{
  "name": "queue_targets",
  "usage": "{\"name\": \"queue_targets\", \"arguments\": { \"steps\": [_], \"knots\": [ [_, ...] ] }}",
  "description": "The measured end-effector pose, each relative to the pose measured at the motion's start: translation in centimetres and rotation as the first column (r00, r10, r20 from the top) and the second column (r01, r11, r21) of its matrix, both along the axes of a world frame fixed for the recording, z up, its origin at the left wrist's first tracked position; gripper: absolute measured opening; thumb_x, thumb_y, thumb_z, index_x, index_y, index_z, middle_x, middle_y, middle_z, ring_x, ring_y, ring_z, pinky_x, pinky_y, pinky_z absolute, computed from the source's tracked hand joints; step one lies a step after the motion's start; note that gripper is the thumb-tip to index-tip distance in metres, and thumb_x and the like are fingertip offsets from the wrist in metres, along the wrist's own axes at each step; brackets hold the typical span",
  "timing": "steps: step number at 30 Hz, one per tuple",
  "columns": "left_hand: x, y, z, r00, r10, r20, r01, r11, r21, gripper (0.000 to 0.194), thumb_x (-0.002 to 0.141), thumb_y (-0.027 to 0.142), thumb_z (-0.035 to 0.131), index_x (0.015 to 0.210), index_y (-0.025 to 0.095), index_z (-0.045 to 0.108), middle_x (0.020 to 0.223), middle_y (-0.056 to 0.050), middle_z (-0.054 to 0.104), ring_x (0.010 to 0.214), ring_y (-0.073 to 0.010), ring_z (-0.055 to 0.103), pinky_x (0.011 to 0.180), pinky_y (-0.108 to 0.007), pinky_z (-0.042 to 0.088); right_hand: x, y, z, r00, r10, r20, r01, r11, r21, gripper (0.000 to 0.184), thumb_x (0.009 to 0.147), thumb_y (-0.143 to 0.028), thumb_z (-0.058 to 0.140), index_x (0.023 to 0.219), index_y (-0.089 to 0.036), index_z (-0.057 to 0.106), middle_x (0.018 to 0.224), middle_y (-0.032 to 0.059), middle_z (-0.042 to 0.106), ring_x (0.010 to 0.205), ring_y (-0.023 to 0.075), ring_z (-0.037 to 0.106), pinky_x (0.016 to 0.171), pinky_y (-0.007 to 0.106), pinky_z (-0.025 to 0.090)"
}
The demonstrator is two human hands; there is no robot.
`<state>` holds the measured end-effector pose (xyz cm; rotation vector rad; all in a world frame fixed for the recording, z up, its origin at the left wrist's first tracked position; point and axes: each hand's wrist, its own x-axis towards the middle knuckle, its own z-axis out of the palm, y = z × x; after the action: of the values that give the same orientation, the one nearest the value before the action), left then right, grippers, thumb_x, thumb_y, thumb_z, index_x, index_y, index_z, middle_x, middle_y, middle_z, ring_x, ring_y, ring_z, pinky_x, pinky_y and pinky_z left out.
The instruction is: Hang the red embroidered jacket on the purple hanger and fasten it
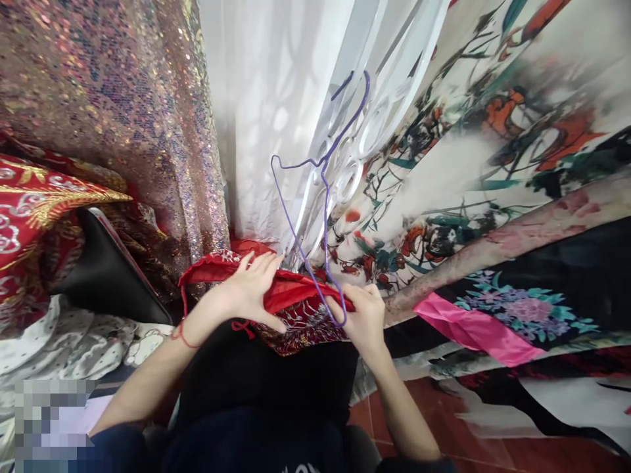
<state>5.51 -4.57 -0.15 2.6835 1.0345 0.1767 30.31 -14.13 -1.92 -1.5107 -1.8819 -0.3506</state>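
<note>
A red garment [290,294] with silver and gold embroidery hangs in front of my body, its dark red patterned part below the bright red edge. My left hand [251,286] lies on the garment with fingers spread and the thumb apart. At the garment's right end, my right hand [365,315] is closed on the red fabric. A purple wire hanger [325,197] stands tilted, hook up, and one lower corner of it crosses in front of my right fingers. Whether those fingers also grip the wire, I cannot tell.
Sequinned fabric [148,98] hangs at left, beside a red and gold embroidered cloth [29,203] and a black flat item [118,263]. A white ornate frame [350,171] stands ahead. Floral fabric [444,184] and a pink cloth [478,328] lie at right.
</note>
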Motion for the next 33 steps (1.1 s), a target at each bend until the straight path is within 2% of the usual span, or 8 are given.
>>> {"name": "queue_targets", "arguments": {
  "steps": [4,8,11,14,16,22,27,33],
  "knots": [
    [1.8,1.0,-1.4,0.96,0.258,-0.113,-0.249,0.965,0.089,0.044,0.087,0.031,0.06,0.126,0.012,0.065,0.127,-0.022,0.07,0.123,-0.0371,0.064,0.108,-0.052,0.043,-1.3,0.4,0.0,0.993,0.008,-0.121,-0.013,0.999,-0.037,0.039,0.095,-0.04,0.061,0.061,-0.021,0.054,0.054,-0.005,0.057,0.051,0.0103,0.041,0.066,0.029,0.032],
    [-0.5,3.7,-0.9,0.905,0.39,-0.169,-0.374,0.919,0.123,0.038,0.097,0.034,0.042,0.112,0.02,0.074,0.108,-0.018,0.076,0.104,-0.0372,0.073,0.083,-0.045,0.053,-1.3,0.0,0.3,0.921,0.014,-0.389,-0.124,0.958,-0.258,0.039,0.086,-0.052,0.07,0.064,-0.021,0.063,0.05,-0.0044,0.053,0.053,0.0113,0.045,0.064,0.029,0.036],
    [-2.7,4.7,0.0,0.902,0.409,-0.136,-0.383,0.905,0.184,0.037,0.096,0.03,0.043,0.116,0.023,0.073,0.108,-0.016,0.077,0.104,-0.0358,0.073,0.083,-0.042,0.054,-1.2,-0.1,0.3,0.679,-0.051,-0.733,-0.475,0.731,-0.49,0.04,0.08,-0.057,0.074,0.098,-0.021,0.072,0.054,-0.0046,0.058,0.055,0.0132,0.054,0.06,0.027,0.043],
    [-4.7,4.6,1.2,0.885,0.463,-0.042,-0.443,0.867,0.226,0.039,0.095,0.027,0.044,0.123,0.026,0.071,0.109,-0.012,0.078,0.104,-0.0337,0.073,0.085,-0.042,0.055,-1.9,0.2,-1.1,0.34,-0.218,-0.915,-0.814,0.419,-0.402,0.057,0.076,-0.053,0.079,0.121,-0.021,0.065,0.084,0.0032,0.074,0.077,0.018,0.07,0.07,0.029,0.054],
    [-6.0,4.5,2.1,0.883,0.465,0.071,-0.468,0.857,0.215,0.045,0.092,0.023,0.046,0.131,0.03,0.069,0.113,-0.008,0.078,0.104,-0.0309,0.073,0.09,-0.041,0.055,-3.1,0.7,-3.0,0.197,-0.311,-0.93,-0.881,0.36,-0.307,0.048,0.075,-0.049,0.078,0.112,-0.021,0.065,0.098,0.0075,0.075,0.089,0.02,0.073,0.067,0.027,0.056],
    [-8.5,4.9,5.7,0.847,0.323,0.423,-0.376,0.926,0.046,0.055,0.075,0.011,0.044,0.116,0.023,0.079,0.11,-0.002,0.079,0.098,-0.0217,0.073,0.098,-0.032,0.052,-7.5,2.6,-8.9,0.484,-0.141,-0.864,-0.705,0.522,-0.48,0.037,0.075,-0.054,0.071,0.088,-0.022,0.055,0.073,-0.0005,0.061,0.057,0.0135,0.059,0.05,0.024,0.046],
    [-10.3,5.6,8.3,0.689,0.308,0.656,-0.43,0.902,0.028,0.052,0.066,0.012,0.042,0.097,0.018,0.082,0.097,-0.003,0.08,0.094,-0.0205,0.071,0.096,-0.033,0.053,-10.3,3.2,-8.6,0.901,0.055,-0.43,-0.168,0.959,-0.23,0.056,0.077,-0.058,0.071,0.113,-0.016,0.06,0.105,0.0146,0.064,0.094,0.0278,0.063,0.083,0.044,0.053],
    [-13.4,5.9,10.8,0.363,0.295,0.884,-0.514,0.855,-0.074,0.042,0.066,0.009,0.042,0.091,0.014,0.076,0.096,-0.007,0.077,0.087,-0.0174,0.068,0.088,-0.032,0.055,-12.6,6.8,-7.0,0.996,0.026,-0.082,-0.032,0.997,-0.074,0.085,0.085,-0.051,0.062,0.152,-0.008,0.035,0.145,0.03,0.051,0.13,0.0422,0.049,0.101,0.06,0.04]
  ]
}}
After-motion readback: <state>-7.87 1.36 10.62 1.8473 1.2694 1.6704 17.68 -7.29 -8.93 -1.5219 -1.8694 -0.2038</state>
